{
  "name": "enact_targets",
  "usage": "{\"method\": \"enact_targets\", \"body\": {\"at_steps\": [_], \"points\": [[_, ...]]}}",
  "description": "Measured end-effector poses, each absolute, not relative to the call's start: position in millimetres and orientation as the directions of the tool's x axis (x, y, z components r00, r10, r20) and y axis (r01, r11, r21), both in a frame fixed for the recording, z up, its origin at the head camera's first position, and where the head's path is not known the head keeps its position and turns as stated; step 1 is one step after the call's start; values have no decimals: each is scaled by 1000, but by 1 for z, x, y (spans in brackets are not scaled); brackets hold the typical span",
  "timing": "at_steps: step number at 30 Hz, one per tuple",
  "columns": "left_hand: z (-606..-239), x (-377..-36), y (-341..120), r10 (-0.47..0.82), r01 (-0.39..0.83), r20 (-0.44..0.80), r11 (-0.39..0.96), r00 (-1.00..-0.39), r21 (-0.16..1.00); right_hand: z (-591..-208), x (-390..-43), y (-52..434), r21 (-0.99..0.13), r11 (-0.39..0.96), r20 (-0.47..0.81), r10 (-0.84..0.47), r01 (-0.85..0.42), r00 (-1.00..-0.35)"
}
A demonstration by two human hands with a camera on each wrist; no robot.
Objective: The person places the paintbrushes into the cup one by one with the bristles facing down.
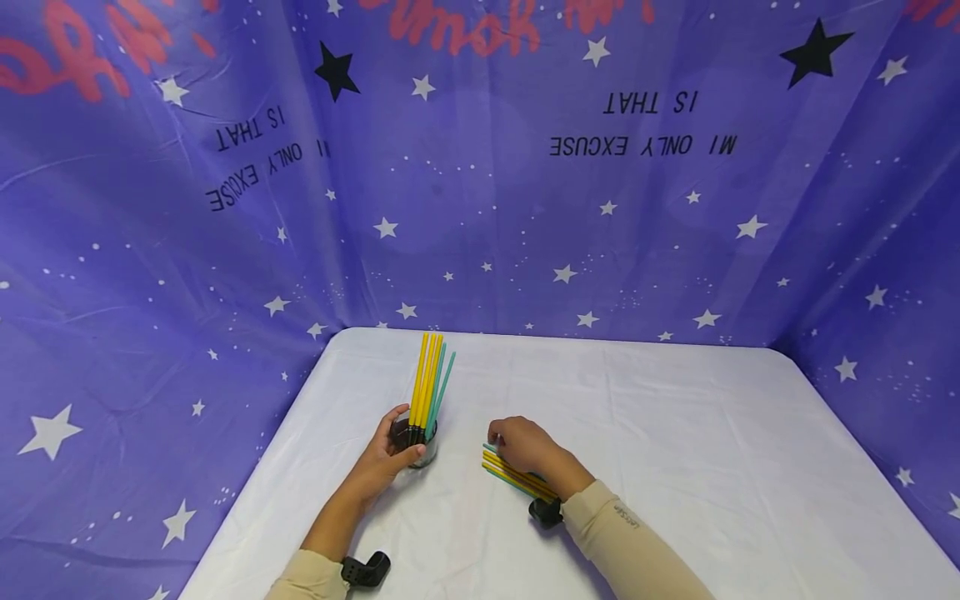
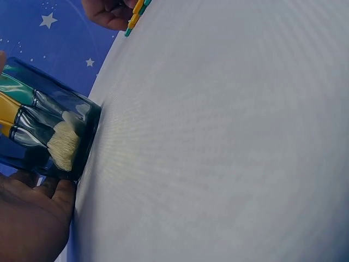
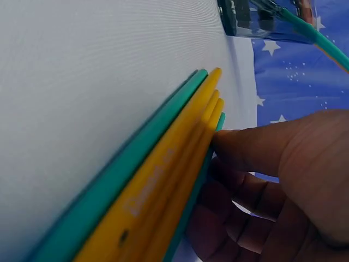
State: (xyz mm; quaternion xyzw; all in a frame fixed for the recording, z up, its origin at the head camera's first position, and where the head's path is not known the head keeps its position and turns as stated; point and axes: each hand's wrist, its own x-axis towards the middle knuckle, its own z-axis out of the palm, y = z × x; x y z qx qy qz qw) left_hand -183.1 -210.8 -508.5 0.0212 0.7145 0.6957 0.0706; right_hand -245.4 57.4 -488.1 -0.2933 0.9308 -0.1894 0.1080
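A clear dark-tinted glass point(image 1: 429, 460) stands at the left of the table, gripped round its side by my left hand point(image 1: 375, 467). Inside it lean several paintbrushes, yellow-handled point(image 1: 424, 379) and green-handled point(image 1: 447, 383). Their pale bristles point(image 2: 62, 147) point down at the base in the left wrist view. To the right, more yellow paintbrushes point(image 3: 155, 180) and a near green paintbrush point(image 3: 122, 164) lie side by side on the cloth. My right hand point(image 1: 528, 446) pinches the far green paintbrush point(image 3: 190, 210) near its handle end, thumb against it and fingers curled behind.
A white cloth covers the table point(image 1: 675, 467). Purple star-printed curtain point(image 1: 487, 208) hangs behind and along both sides. Each wrist wears a black camera, one by the left sleeve point(image 1: 307, 577) and one by the right sleeve point(image 1: 622, 533).
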Motion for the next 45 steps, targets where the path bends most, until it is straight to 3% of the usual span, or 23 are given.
{"method": "enact_targets", "body": {"at_steps": [9,14,25,38,45], "points": [[-510,-184,-212,135,-54,-57,26,-989,998,-486,-244,51,-371,784,-121,-572,-498,-811],[-511,-185,-212,137,-57,-59,19,-989,998,-482,-248,55,-400,763,-122,-594,-508,-796],[-510,-185,-213,134,-69,-72,30,-988,997,-458,-251,69,-536,654,16,-624,-534,-781],[-509,-183,-213,134,-60,-63,32,-989,998,-420,-251,70,-610,587,168,-561,-533,-811],[-509,-184,-212,137,-66,-70,35,-988,997,-408,-250,66,-678,514,303,-454,-525,-838]]}}
